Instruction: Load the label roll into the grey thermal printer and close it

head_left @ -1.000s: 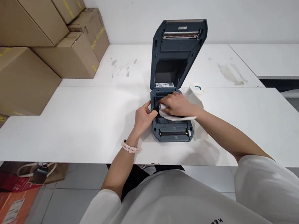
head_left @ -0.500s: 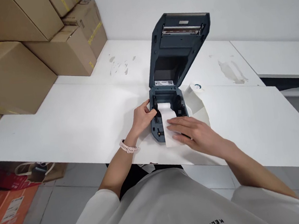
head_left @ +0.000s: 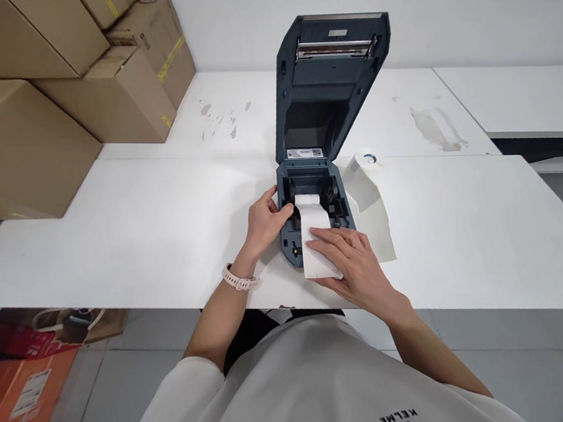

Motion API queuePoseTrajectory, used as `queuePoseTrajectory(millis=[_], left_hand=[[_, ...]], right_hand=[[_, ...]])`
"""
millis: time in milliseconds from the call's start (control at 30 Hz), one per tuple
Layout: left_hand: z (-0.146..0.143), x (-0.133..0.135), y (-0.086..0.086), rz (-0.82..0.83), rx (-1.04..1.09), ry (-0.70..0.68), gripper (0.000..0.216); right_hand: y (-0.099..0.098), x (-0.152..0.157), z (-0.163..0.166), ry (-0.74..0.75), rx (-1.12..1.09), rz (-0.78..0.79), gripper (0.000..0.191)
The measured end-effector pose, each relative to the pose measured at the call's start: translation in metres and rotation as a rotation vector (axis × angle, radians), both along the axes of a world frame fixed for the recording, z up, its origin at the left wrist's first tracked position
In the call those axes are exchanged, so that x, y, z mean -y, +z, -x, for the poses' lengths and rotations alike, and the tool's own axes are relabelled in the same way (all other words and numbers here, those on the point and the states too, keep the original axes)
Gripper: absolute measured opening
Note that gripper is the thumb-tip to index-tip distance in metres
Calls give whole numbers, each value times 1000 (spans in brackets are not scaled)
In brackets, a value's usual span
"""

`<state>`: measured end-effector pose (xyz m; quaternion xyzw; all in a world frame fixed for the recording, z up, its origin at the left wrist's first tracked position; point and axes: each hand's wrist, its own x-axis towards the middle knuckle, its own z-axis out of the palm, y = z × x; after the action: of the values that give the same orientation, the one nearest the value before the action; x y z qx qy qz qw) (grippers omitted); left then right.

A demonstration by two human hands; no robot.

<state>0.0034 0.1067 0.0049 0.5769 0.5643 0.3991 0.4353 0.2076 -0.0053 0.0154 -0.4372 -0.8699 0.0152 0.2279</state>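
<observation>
A dark blue label printer stands on the white table with its lid swung up. A white paper roll sits in its bay, and a paper strip runs forward over the printer's front. My right hand lies flat on that strip, fingers stretched out, pressing it down. My left hand grips the printer's left side, thumb at the roll holder; a pale watch is on that wrist.
Several cardboard boxes are stacked at the table's left and back left. A second white paper roll with loose paper lies right of the printer. An orange box and a bag sit on the floor below.
My right hand left the roll bay, drew the paper strip forward over the printer's front, and now presses it flat. My left hand stayed on the printer's left side.
</observation>
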Motion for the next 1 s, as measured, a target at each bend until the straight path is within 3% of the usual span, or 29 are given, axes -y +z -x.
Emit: queuePoseTrajectory(millis=[233, 467, 1000], left_hand=[[0, 1, 2, 12, -10, -4, 70], [-1, 0, 0, 9, -22, 10, 68], [1, 0, -5, 24, -17, 4, 67]], right_hand=[[11, -10, 2, 25, -11, 69, 32], [11, -13, 0, 73, -66, 85, 43], [-13, 1, -3, 5, -220, -13, 37]])
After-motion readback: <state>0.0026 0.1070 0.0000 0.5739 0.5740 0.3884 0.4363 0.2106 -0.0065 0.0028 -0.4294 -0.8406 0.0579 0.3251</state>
